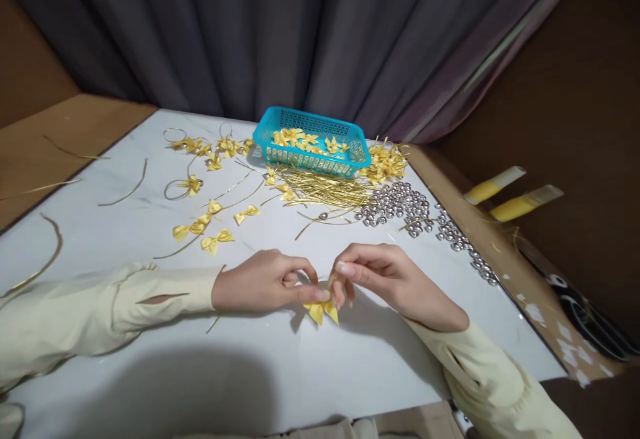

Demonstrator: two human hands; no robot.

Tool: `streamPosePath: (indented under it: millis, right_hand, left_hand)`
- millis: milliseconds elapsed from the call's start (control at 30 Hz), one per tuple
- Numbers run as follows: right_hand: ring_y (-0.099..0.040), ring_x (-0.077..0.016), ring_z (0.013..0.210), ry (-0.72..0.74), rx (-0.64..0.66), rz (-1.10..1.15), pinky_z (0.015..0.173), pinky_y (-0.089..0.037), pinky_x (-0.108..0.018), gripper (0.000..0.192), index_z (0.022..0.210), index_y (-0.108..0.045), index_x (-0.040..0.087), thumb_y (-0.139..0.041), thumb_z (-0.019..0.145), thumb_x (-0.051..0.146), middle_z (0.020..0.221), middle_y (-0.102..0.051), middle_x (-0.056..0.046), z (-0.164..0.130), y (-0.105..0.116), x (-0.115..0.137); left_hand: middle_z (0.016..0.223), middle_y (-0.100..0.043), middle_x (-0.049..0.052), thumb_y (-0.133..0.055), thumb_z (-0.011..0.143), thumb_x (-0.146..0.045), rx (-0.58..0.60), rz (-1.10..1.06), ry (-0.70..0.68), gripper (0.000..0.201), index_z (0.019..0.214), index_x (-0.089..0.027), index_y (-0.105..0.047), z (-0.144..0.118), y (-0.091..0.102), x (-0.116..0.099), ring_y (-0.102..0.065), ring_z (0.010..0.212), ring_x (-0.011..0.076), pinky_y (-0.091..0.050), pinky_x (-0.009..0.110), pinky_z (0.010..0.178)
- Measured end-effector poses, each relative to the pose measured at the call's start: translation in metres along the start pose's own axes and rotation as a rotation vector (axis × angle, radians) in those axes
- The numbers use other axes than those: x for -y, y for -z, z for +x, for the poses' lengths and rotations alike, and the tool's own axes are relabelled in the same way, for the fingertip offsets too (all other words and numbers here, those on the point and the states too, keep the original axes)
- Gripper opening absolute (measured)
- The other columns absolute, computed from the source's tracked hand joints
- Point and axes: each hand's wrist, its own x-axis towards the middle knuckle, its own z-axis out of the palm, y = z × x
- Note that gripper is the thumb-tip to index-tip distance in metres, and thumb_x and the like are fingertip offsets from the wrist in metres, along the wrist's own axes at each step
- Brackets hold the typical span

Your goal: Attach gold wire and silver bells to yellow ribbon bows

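Observation:
My left hand [263,282] and my right hand [385,276] meet fingertip to fingertip low over the white table [150,372]. Between them they pinch a small yellow ribbon bow [321,310], whose tails hang below the fingers. A thin gold wire [216,322] pokes out under my left wrist. Both sleeves are pale yellow and rest on the table.
A turquoise basket [313,139] with yellow bows stands at the back. In front of it lies a bundle of gold wires [325,189]. Silver beads [400,206] spread to the right. Loose bows [210,226] and wire loops scatter at left. Two yellow tubes [515,199] lie off the table's right edge.

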Motion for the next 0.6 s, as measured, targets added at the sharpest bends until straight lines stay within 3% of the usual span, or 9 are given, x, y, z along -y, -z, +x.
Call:
streamPosePath:
  millis: [167,300,367,467,600]
  right_hand:
    - [-0.065,-0.0119,0.064,0.047,-0.064,0.158,0.06,-0.05,-0.023,0.022,0.077,-0.059,0.011,-0.049,0.092,0.023,0.072,-0.069,-0.006,-0.0001,-0.0045,0.0002]
    - [-0.067,-0.0122,0.066,0.052,-0.071,0.224,0.063,-0.052,-0.024,0.021,0.079,-0.06,0.011,-0.049,0.093,0.022,0.072,-0.07,-0.005,0.001,-0.0077,-0.0014]
    - [-0.068,-0.0129,0.066,0.047,-0.07,0.27,0.062,-0.053,-0.024,0.02,0.08,-0.06,0.012,-0.048,0.093,0.022,0.072,-0.07,-0.005,0.0014,-0.0088,-0.0026]
    - [-0.067,-0.0137,0.064,0.005,-0.049,0.286,0.058,-0.053,-0.024,0.022,0.079,-0.06,0.012,-0.048,0.093,0.024,0.073,-0.07,-0.006,0.0005,-0.0083,-0.0039]
    - [-0.064,-0.012,0.057,-0.025,-0.029,0.243,0.053,-0.05,-0.023,0.024,0.078,-0.06,0.012,-0.05,0.092,0.028,0.07,-0.068,-0.005,-0.0027,-0.0026,-0.0025]
  left_hand:
    - [0.06,-0.049,-0.005,-0.058,0.08,-0.039,0.042,-0.156,0.014,0.026,0.08,-0.014,-0.064,-0.0029,-0.0066,-0.0004,-0.042,0.055,0.0088,-0.03,0.018,0.05]
    - [0.087,-0.064,0.002,-0.056,0.083,-0.03,0.112,-0.471,0.002,0.023,0.096,-0.014,-0.063,-0.0029,-0.01,-0.0038,-0.055,0.077,0.0123,-0.041,0.02,0.067]
    - [0.085,-0.064,0.001,-0.054,0.085,-0.032,0.074,-0.514,0.005,0.023,0.096,-0.014,-0.063,-0.0023,-0.0107,-0.004,-0.055,0.073,0.0115,-0.04,0.02,0.065]
    - [0.07,-0.061,0.0,-0.051,0.086,-0.032,-0.023,-0.484,0.013,0.023,0.081,-0.013,-0.062,-0.001,-0.0104,-0.0019,-0.052,0.064,0.0106,-0.038,0.02,0.059]
    - [0.074,-0.065,0.003,-0.05,0.087,-0.029,-0.058,-0.495,-0.03,0.022,0.076,-0.013,-0.061,-0.0006,-0.0091,0.0008,-0.057,0.071,0.0132,-0.042,0.023,0.067]
